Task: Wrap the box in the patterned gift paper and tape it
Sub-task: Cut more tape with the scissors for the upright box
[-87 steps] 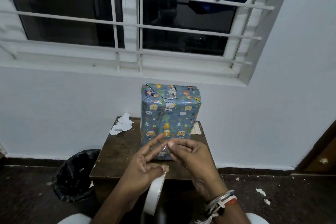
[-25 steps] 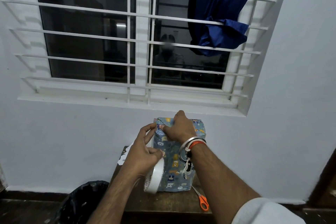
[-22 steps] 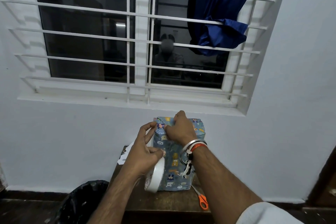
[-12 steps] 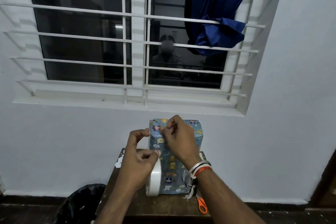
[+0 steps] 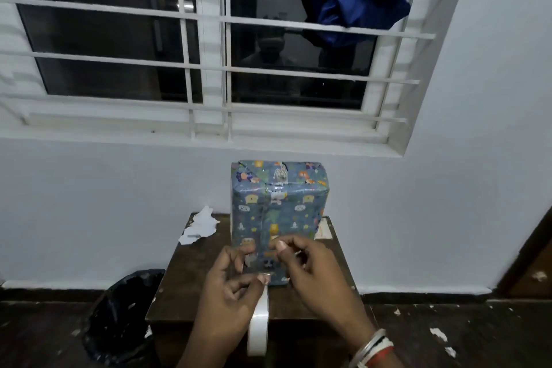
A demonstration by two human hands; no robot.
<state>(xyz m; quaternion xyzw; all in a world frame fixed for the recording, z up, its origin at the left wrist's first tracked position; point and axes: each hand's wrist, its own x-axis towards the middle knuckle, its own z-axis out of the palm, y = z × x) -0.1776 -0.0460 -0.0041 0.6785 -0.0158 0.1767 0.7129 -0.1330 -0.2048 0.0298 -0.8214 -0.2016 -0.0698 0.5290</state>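
Currently: box (image 5: 280,218) is stood upright on the wooden table (image 5: 185,278), at the wall under the barred window (image 5: 209,48). It is fully covered in patterned gift paper (image 5: 301,212); a shiny tape strip (image 5: 277,187) is seen across the top front fold. Tape roll (image 5: 258,329) is gripped by the left hand (image 5: 227,299), thumb and forefinger curled over its upper rim. Tape end (image 5: 260,266) is pinched by thumb and forefinger of the right hand (image 5: 316,275), in front of the box's lower face. Contact with the box cannot be told. Paper scrap (image 5: 200,227) is left at the table's back-left corner; black-lined bin (image 5: 119,323) is set on the floor, left. Blue cloth (image 5: 358,6) is hung on the window bars.
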